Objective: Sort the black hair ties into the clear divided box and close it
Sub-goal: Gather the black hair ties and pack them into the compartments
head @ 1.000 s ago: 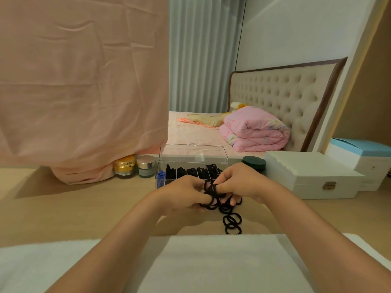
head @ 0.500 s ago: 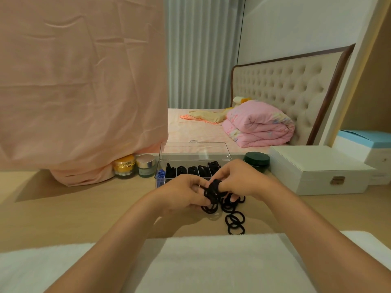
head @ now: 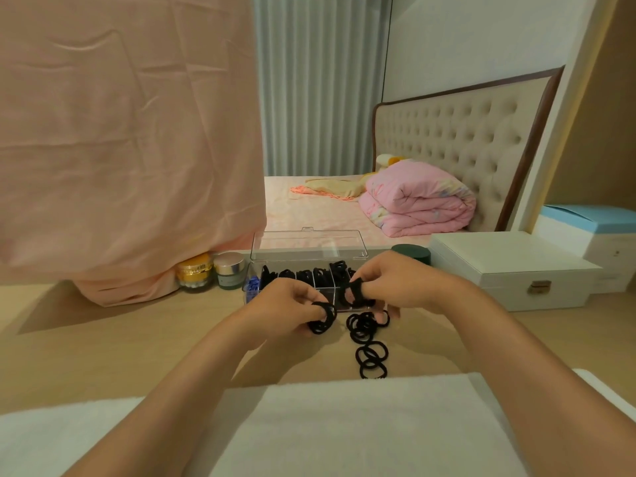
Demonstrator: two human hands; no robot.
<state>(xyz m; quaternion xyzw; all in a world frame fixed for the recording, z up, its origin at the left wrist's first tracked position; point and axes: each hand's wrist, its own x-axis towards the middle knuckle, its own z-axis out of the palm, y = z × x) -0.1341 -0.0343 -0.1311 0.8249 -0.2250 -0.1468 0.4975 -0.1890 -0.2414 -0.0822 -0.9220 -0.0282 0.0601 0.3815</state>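
Both hands are parked right in front of the clear box (head: 330, 294), which sits open on the wooden table (head: 120, 339) with its lid (head: 308, 244) standing up at the back. The left hand (head: 285, 304) is curled around a small bunch of black hair ties (head: 322, 320), pinching them at the fingertips just off the box's near edge. The right hand (head: 395, 287) has a few more ties (head: 352, 290) looped round one finger, held up over the right end of the box, with its other fingers curled in. The hands are close together but not touching.

The loose pile (head: 364, 327) lies on the table pretty much under the right hand, just beside the front of the box, and a short trail of rings (head: 371, 361) runs from it toward the white towel (head: 344, 425) at the near edge. The back row of compartments (head: 309, 273) is stuffed with black ties, and there's something blue (head: 253, 282) in the far left one.

A gold jar (head: 195, 271) and a silver-lidded jar (head: 230, 270) stand left of the box, a dark green tin (head: 411, 253) sits behind the right hand, and a white case (head: 509, 266) is off to the right.
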